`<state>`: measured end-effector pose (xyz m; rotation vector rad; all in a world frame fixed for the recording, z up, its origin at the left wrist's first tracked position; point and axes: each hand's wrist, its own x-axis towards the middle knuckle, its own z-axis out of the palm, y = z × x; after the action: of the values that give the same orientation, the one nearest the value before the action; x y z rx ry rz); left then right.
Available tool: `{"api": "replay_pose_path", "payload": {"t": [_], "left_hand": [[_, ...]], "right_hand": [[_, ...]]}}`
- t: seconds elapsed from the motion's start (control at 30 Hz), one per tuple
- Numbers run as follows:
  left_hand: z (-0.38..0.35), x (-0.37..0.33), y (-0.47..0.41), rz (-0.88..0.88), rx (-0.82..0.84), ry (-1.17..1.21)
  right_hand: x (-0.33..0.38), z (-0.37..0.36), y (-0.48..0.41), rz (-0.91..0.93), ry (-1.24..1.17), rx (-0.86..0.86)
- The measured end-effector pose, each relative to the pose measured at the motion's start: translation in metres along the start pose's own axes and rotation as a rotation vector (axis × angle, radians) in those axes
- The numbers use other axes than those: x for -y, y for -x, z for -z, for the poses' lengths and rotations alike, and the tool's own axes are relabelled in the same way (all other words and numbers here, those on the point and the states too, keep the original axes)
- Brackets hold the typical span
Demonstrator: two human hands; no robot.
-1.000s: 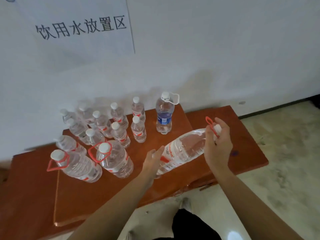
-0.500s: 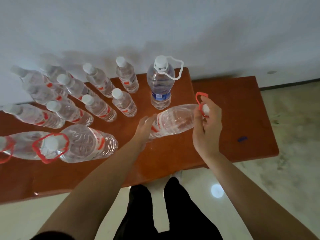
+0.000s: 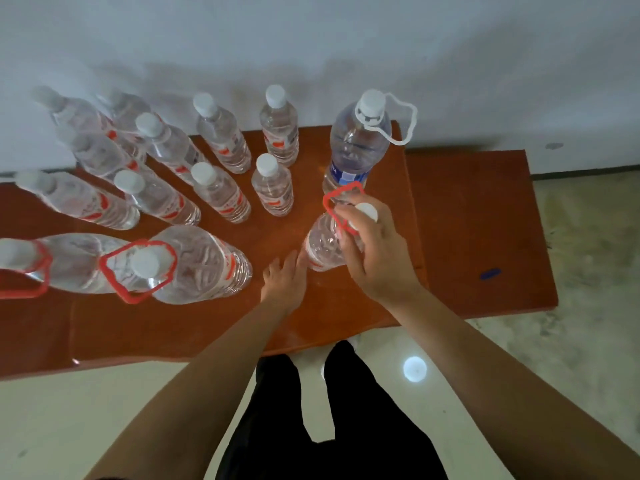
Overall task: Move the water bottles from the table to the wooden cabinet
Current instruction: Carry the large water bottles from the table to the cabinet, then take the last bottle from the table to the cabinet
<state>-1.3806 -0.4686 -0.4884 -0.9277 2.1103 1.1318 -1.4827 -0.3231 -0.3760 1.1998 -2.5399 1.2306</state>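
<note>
Orange wooden tabletop [image 3: 467, 216] against a pale wall, crowded with upright water bottles [image 3: 221, 192] on the left. Your right hand [image 3: 377, 251] has its grip closed around the neck of the red-handled bottle [image 3: 323, 245], which stands on the surface just near of the blue-label bottle [image 3: 356, 143]. Your left hand [image 3: 282, 280] is open, fingers flat against that bottle's base. Two more red-handled large bottles [image 3: 194, 265] stand near left.
</note>
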Motion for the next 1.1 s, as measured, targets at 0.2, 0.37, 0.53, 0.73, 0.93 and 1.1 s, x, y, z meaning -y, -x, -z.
{"api": "replay_pose_path", "payload": {"t": [0.2, 0.37, 0.53, 0.73, 0.93, 1.1], "left_hand": [[0.004, 0.071, 0.026, -0.001, 0.123, -0.170], [0.014, 0.066, 0.028, -0.015, 0.188, -0.242], [0.032, 0.069, 0.043, 0.068, 0.183, -0.303], [0.065, 0.078, 0.091, 0.102, -0.147, -0.172], [0.075, 0.070, 0.213, 0.246, -0.564, -0.083], [0.072, 0.103, 0.310, 0.383, -0.866, -0.099]], "right_hand": [[0.017, -0.038, -0.015, 0.080, -0.013, 0.005], [0.013, -0.030, 0.002, 0.059, -0.007, 0.056], [0.028, -0.025, -0.005, 0.010, 0.059, 0.064], [0.049, -0.006, -0.001, 0.006, 0.237, 0.051], [0.076, 0.009, -0.005, 0.145, 0.282, 0.084], [0.153, -0.009, 0.000, 0.387, 0.208, 0.261]]}}
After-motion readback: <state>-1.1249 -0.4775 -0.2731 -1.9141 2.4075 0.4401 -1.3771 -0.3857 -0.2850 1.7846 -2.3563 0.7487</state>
